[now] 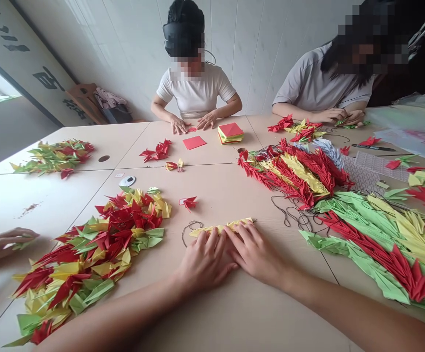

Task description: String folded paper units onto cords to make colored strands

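Observation:
Flat on the table in front of me lies a short string of yellow folded paper cranes (248, 222), a dark thread curling from its left end. My left hand (205, 259) presses on its left half with fingers bent together. Close beside it, my right hand (258, 254) grips the right half, fingertips on the yellow paper. The undersides of both hands are hidden. A single red paper crane (190, 203) lies just beyond. To the left spreads a pile of loose red, yellow and green paper cranes (113, 234).
Strung red, green and yellow cranes (373, 244) cover the right side, with loose black thread (289, 210) near them. Across the table two people fold paper near a stack of coloured squares (230, 133). Another person's hand (7, 244) reaches in at left. A smaller crane pile (56, 155) lies far left.

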Available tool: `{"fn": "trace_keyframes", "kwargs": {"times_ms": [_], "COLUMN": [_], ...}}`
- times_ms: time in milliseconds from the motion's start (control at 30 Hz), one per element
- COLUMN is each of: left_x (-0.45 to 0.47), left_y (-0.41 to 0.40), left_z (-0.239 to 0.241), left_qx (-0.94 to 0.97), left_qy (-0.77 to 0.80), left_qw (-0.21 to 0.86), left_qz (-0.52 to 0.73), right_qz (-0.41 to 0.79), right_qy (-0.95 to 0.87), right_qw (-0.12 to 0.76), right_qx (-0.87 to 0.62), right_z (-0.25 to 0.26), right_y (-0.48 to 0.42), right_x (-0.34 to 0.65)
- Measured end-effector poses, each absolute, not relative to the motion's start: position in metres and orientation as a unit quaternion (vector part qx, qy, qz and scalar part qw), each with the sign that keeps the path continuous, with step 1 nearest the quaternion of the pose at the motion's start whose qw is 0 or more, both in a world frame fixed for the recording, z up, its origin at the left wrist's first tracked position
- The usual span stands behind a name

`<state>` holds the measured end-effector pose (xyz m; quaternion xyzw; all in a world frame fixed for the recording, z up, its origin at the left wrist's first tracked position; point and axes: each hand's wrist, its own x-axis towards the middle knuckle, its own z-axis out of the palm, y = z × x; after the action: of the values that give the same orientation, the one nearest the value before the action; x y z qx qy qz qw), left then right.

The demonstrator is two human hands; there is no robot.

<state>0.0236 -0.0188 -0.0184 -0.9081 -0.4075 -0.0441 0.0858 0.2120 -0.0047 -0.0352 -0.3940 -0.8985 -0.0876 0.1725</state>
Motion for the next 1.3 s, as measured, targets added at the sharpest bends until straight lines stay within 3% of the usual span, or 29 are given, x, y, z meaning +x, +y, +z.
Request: {"fn": "trace_keyframes", "kwargs": {"times_ms": [167, 567, 967, 1300], "left_x": [0.024, 0.028, 0.027, 0.027], "left_y": [-0.018, -0.029, -0.023, -0.019], "left_z": [-0.017, -0.020, -0.019, -0.010], "left_qx": [-0.907, -0.868, -0.910, -0.887], "left_qy": [-0.408, -0.462, -0.398, -0.453], "left_qw": [0.089, 0.139, 0.100, 0.055], "left_qz": [-0.047, -0.117, -0.051, -0.079], "right_qz": [-0.047, -0.103, -0.073, -0.036], "right_qy": [-0.895, -0.894, -0.898, -0.900], "right_qw": [0.179, 0.181, 0.167, 0.169], "right_qx": [-0.405, -0.396, -0.402, -0.400], "right_z": [-0.032, -0.036, -0.035, -0.035], "right_y": [-0.003, -0.006, -0.006, -0.002], "right_x": [0.213, 0.211, 0.212, 0.213]}}
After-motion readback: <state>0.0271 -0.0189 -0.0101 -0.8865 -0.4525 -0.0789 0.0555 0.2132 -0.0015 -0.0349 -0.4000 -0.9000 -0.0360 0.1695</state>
